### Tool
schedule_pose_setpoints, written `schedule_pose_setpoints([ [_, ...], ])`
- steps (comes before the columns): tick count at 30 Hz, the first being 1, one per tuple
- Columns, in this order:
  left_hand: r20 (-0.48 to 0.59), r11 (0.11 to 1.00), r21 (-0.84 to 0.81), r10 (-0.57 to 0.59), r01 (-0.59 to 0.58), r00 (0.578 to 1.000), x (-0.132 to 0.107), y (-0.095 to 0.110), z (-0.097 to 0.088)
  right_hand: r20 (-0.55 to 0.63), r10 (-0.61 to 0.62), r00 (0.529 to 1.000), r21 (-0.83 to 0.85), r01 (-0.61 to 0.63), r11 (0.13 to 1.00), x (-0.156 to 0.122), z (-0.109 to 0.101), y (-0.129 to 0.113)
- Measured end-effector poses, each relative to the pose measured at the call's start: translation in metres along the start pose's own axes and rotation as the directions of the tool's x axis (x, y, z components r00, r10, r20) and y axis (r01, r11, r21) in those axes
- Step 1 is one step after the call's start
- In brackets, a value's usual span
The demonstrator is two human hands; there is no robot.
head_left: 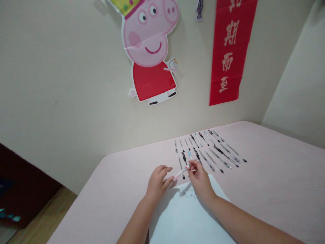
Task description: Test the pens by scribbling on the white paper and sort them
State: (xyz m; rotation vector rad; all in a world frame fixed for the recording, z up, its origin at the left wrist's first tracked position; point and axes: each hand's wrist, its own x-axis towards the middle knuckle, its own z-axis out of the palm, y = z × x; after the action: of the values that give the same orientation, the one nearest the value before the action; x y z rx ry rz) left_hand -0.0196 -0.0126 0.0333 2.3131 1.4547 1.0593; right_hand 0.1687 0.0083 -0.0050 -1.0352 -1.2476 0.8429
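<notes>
A white pen with pink and red markings [181, 172] is held slantwise above the top edge of a white sheet of paper [188, 217]. My right hand [199, 178] pinches its upper end between thumb and fingertips. At its lower pink end is my left hand [159, 181], thumb and index finger spread apart; the thumb tip is at or very near the pen, and I cannot tell whether it touches. Small dark marks or bits [191, 195] show on the paper between my hands. Just beyond lie pens in two rows, among them a black-gripped pen [183, 157].
The pink-covered table [122, 189] meets the wall behind the pens. Farther back in the rows lies another dark pen [201, 136]. On the wall hang a cartoon pig cutout [153, 79] and a red banner [228, 51]. Wooden floor [48, 210] shows at lower left.
</notes>
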Motion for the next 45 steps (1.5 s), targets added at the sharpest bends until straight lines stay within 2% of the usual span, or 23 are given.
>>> schedule_pose_setpoints([
  [3, 0.077, 0.994, -0.028, -0.104, 0.107, 0.992, -0.012, 0.007, -0.005, -0.059, 0.005, 0.998, -0.031, -0.006, 0.999, 0.002, -0.002, -0.004],
  [5, 0.142, 0.988, -0.039, -0.141, 0.148, 0.980, -0.023, 0.014, -0.008, -0.028, 0.047, 0.998, -0.002, -0.047, 0.999, 0.001, -0.003, -0.008],
  [7, 0.241, 0.989, -0.033, -0.129, 0.141, 0.962, -0.034, 0.021, -0.012, 0.081, 0.128, 0.988, 0.034, -0.131, 0.991, -0.002, -0.003, -0.011],
  [10, 0.374, 0.991, 0.024, -0.131, 0.132, 0.918, -0.049, 0.028, -0.015, 0.322, 0.190, 0.928, 0.082, -0.227, 0.970, -0.009, 0.000, -0.012],
  [13, 0.420, 0.990, 0.083, -0.141, 0.117, 0.896, -0.057, 0.029, -0.015, 0.514, 0.179, 0.839, 0.050, -0.237, 0.970, -0.016, 0.003, -0.011],
  [15, 0.426, 0.991, 0.100, -0.126, 0.092, 0.896, -0.059, 0.028, -0.013, 0.574, 0.170, 0.801, -0.020, -0.194, 0.981, -0.018, 0.005, -0.011],
  [19, 0.428, 0.992, 0.120, -0.087, 0.038, 0.899, -0.060, 0.023, -0.009, 0.567, 0.163, 0.808, -0.148, -0.094, 0.984, -0.019, 0.005, -0.012],
  [25, 0.435, 0.991, 0.135, -0.071, 0.013, 0.897, -0.061, 0.017, -0.007, 0.581, 0.124, 0.804, -0.339, 0.101, 0.935, -0.020, -0.003, -0.012],
  [30, 0.421, 0.992, 0.125, -0.050, -0.003, 0.906, -0.061, 0.016, -0.008, 0.618, 0.145, 0.773, -0.379, 0.131, 0.916, -0.022, -0.012, -0.025],
  [33, 0.421, 0.992, 0.124, -0.043, -0.011, 0.906, -0.060, 0.016, -0.009, 0.620, 0.150, 0.770, -0.394, 0.140, 0.909, -0.021, -0.012, -0.029],
  [45, 0.415, 0.992, 0.123, -0.042, -0.010, 0.909, -0.060, 0.016, -0.007, 0.645, 0.119, 0.755, -0.424, 0.224, 0.878, -0.021, -0.010, -0.026],
])
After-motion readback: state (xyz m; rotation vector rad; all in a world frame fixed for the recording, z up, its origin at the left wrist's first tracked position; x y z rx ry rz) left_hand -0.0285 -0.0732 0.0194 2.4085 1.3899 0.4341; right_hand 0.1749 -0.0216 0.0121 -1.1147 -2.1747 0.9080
